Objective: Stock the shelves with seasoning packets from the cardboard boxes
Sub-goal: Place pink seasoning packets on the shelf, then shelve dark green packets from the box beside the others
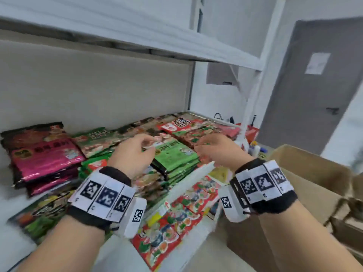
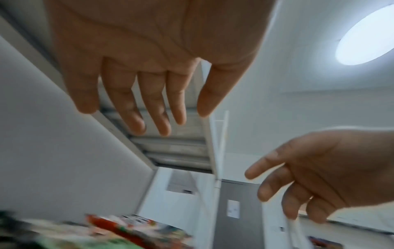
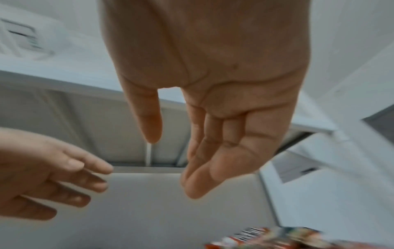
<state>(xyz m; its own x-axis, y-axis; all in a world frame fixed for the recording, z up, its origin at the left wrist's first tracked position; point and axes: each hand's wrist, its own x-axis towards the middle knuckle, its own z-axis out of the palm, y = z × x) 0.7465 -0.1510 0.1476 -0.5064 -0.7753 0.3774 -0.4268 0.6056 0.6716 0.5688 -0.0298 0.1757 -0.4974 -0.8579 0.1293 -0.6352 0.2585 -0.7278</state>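
Stacks of seasoning packets lie on the white shelf (image 1: 11,195): a magenta stack (image 1: 47,156) at the left, a green stack (image 1: 174,160) in the middle, red packets (image 1: 178,124) at the back right. Both hands hover just above the green stack, palms down. My left hand (image 1: 135,150) holds nothing, and in the left wrist view its fingers (image 2: 136,104) hang straight and spread. My right hand (image 1: 216,150) is likewise empty, its fingers (image 3: 215,151) relaxed. An open cardboard box (image 1: 306,173) stands to the right of the shelf.
The upper shelf board (image 1: 125,32) overhangs close above the hands. A white upright post (image 1: 255,89) marks the rack's right end. Red packets (image 1: 176,218) fill the lower shelf in front. A grey door (image 1: 312,91) is at the back right.
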